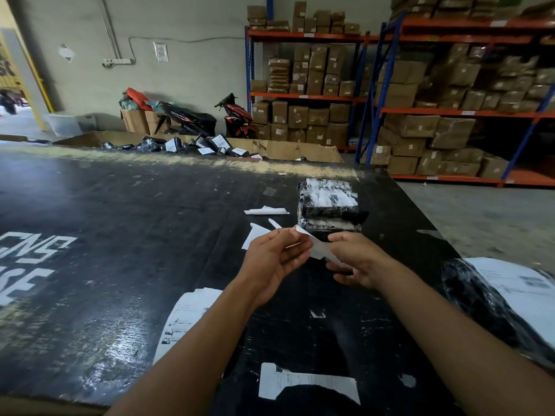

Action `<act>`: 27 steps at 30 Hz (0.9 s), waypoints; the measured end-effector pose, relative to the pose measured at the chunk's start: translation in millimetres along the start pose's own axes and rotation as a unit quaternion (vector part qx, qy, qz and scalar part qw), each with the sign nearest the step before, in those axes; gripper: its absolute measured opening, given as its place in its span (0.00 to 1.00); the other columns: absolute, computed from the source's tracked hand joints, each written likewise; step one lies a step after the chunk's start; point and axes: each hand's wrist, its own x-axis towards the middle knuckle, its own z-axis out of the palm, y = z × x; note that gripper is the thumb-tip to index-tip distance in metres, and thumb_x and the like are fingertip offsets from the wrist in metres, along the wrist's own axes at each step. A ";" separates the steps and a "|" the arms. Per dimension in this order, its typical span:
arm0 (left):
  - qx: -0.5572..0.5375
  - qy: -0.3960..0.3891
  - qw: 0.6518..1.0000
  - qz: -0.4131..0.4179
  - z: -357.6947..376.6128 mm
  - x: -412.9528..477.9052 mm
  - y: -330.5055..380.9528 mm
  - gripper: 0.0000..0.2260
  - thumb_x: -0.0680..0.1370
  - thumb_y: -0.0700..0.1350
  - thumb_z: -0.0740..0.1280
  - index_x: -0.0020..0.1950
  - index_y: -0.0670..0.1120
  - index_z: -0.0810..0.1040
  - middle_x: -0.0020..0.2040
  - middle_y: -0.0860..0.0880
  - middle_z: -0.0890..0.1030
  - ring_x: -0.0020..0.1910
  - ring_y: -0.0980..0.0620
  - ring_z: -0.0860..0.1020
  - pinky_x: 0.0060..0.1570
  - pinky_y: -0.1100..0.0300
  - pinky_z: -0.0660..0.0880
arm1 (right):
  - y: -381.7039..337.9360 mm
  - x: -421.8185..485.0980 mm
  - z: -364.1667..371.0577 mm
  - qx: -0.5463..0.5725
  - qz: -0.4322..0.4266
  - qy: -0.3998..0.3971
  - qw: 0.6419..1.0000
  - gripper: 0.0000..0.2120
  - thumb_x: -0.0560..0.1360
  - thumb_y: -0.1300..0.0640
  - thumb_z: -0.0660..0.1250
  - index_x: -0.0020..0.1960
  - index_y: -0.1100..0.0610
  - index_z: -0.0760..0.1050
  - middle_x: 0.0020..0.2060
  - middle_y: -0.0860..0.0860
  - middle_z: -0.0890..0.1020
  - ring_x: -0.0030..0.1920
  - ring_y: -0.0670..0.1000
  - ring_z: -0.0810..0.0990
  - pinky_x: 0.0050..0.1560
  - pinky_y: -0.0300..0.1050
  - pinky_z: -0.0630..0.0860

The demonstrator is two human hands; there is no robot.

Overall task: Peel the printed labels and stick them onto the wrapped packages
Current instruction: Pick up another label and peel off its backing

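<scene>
Fingers: the left fingertips [295, 237] and thumb are curled together and clamped on the near-left end of a white printed label [314, 246]. The right thumb [341, 238] presses down on the label's other end, with the fingers curled beneath it. Whether the backing has come apart from the label cannot be told.

Hands: the left hand [274, 261] and right hand [359, 261] face each other above the table, just apart, the label spanning the gap between them and tilted down toward the right.

Task items: a stack of wrapped packages [329, 202], black under clear film with white labels on top, lies just beyond the hands. A large wrapped package [477, 298] bearing a white label lies at the right edge. Sheets of printed labels [184, 321] lie under the left forearm, and a torn sheet [306, 382] lies at the near edge.

Surroundings: white paper scraps [265, 211] lie near the stack on the scuffed black table [120, 235], which carries white stencilled lettering [30, 253] at left. Beyond the far edge, a cardboard bin [285, 148] holds labelled black parcels [210, 144]. Two scooters [237, 117] stand against the wall, and orange-and-blue racks [372, 94] hold brown cartons.
</scene>
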 end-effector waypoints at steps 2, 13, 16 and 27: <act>-0.007 0.005 1.000 0.002 -3.5 -0.9 1.7 0.05 0.79 0.36 0.64 0.45 0.38 0.79 0.43 0.43 0.84 0.49 0.45 0.83 0.53 0.52 0.81 | -1.9 -2.7 3.1 -0.043 -0.015 -0.006 0.999 0.16 0.72 0.52 0.73 0.59 0.48 0.75 0.54 0.49 0.81 0.55 0.51 0.78 0.48 0.49 0.76; 0.009 0.018 1.000 -0.001 -28.8 -7.9 14.3 0.05 0.79 0.37 0.65 0.50 0.36 0.79 0.48 0.41 0.83 0.51 0.45 0.83 0.57 0.48 0.79 | -25.7 -30.3 24.9 -0.032 -0.198 -0.072 0.977 0.08 0.76 0.61 0.67 0.50 0.53 0.83 0.48 0.52 0.85 0.50 0.51 0.82 0.53 0.52 0.77; 0.023 0.011 1.000 -0.006 -36.7 -11.9 19.9 0.05 0.79 0.38 0.66 0.49 0.38 0.81 0.48 0.41 0.84 0.52 0.44 0.83 0.57 0.48 0.79 | -29.2 -36.5 32.4 -0.061 -0.197 -0.077 0.975 0.06 0.75 0.52 0.70 0.49 0.52 0.84 0.48 0.49 0.85 0.52 0.52 0.82 0.57 0.55 0.75; 0.103 0.012 0.995 -0.005 -66.9 -30.9 30.9 0.07 0.78 0.41 0.68 0.51 0.38 0.83 0.47 0.42 0.84 0.47 0.49 0.82 0.53 0.54 0.80 | -28.5 -53.5 65.7 -0.098 -0.212 -0.044 0.971 0.10 0.71 0.47 0.74 0.47 0.53 0.85 0.45 0.47 0.86 0.46 0.46 0.83 0.47 0.45 0.75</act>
